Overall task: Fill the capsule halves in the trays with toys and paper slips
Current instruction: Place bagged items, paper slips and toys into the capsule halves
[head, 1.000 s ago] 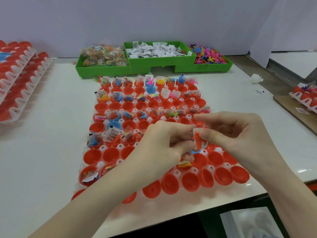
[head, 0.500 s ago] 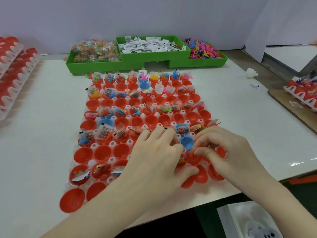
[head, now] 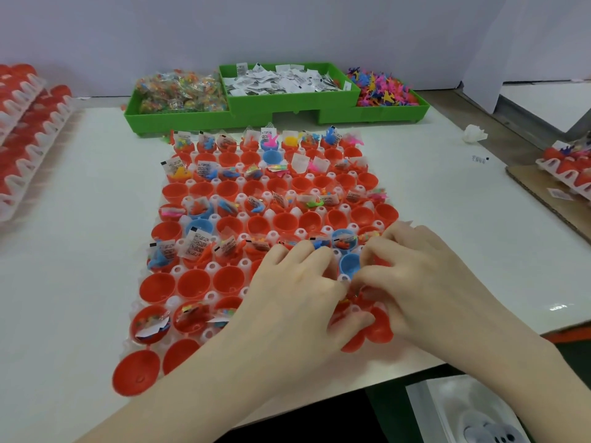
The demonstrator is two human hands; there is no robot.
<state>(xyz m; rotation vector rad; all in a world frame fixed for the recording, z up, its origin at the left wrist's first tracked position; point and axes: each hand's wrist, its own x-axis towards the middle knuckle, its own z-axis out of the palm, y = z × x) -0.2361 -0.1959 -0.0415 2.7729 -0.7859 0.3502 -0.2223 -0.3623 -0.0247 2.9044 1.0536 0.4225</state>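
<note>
A person's two bare hands work low over a clear plastic tray [head: 179, 270] of capsule halves [head: 193, 282] on a white table [head: 80, 219]. Most halves are red; a few are blue. Rows toward the far end and the middle hold small colourful toys and folded paper slips, while rows between them sit bare.

The left hand [head: 297, 302] lies palm down over the tray's near right part, fingers bent and reaching toward a blue capsule half [head: 348, 265]. The right hand [head: 425, 282] lies beside it, fingers curled inward so the fingertips of both hands meet just near that blue half. The fingers seem to pinch something small there, but it is hidden, so what they hold cannot be told.

At the table's far edge stand green bins [head: 256, 107]: bagged toys [head: 179, 94] on the left, paper slips [head: 281, 79] in the middle, loose bright plastic toys [head: 383, 89] on the right. Stacked trays of red capsules [head: 22, 132] sit at the far left. Another tray [head: 569, 167] rests on cardboard at the right edge.
</note>
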